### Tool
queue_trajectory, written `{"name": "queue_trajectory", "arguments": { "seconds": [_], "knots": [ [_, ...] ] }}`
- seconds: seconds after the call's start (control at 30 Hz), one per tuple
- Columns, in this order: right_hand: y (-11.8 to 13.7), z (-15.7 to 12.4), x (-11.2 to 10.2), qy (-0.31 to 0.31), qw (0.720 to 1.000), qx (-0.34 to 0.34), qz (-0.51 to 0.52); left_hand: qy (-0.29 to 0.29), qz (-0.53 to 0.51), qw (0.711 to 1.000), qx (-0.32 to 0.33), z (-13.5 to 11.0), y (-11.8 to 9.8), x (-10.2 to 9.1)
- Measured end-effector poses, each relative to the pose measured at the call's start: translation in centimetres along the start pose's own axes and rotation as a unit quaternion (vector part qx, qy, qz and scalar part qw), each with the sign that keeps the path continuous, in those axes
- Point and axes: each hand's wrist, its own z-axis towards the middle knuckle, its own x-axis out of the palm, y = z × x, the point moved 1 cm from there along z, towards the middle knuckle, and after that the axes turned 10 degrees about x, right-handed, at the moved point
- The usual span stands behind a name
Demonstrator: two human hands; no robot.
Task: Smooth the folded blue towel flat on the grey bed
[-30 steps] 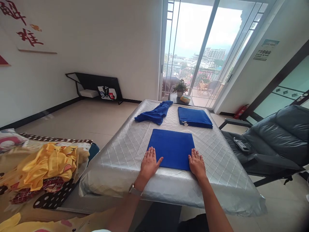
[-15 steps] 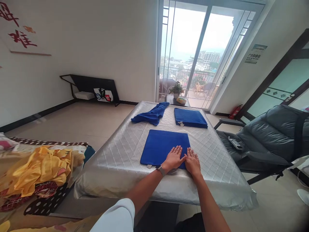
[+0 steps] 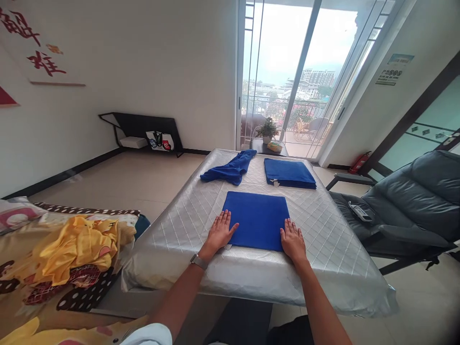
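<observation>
Silver table (image 3: 179, 230) sitting in bright room, left hand (image 3: 220, 232) and right hand (image 3: 293, 241) lying flat and open, pressing blue towel (image 3: 257, 219) between them

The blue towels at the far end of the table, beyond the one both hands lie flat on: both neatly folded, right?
Not quite. The head view shows only the far right towel neatly folded; the far left towel lies crumpled in a loose heap. The left hand and right hand do lie flat on the near towel on the table.
</observation>
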Motion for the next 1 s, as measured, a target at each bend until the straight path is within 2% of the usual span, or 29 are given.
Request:
{"name": "queue_trajectory", "arguments": {
  "seconds": [0.27, 0.47, 0.67, 0.8, 1.0],
  "knots": [
    [-0.5, 0.5, -1.1, 0.024, 1.000, 0.001, -0.002, -0.015, -0.017, 1.000, -0.001, 0.0, -0.3, 0.2],
    [0.0, 3.3, -2.0, 0.005, 1.000, 0.004, -0.002, -0.032, -0.027, 0.999, -0.001, -0.1, -0.3, 0.3],
    [1.0, 5.8, -0.6, 0.004, 1.000, -0.017, -0.008, -0.026, -0.022, 0.999, -0.007, -0.2, -0.5, -0.1],
    [0.8, 6.1, 0.5, -0.004, 1.000, -0.018, -0.007, -0.023, -0.024, 0.999, -0.007, -0.3, -0.6, -0.2],
    [0.7, 6.1, 0.5, 0.003, 1.000, -0.016, -0.001, -0.021, -0.020, 1.000, -0.005, -0.3, -0.6, 0.1]
  ]
}}
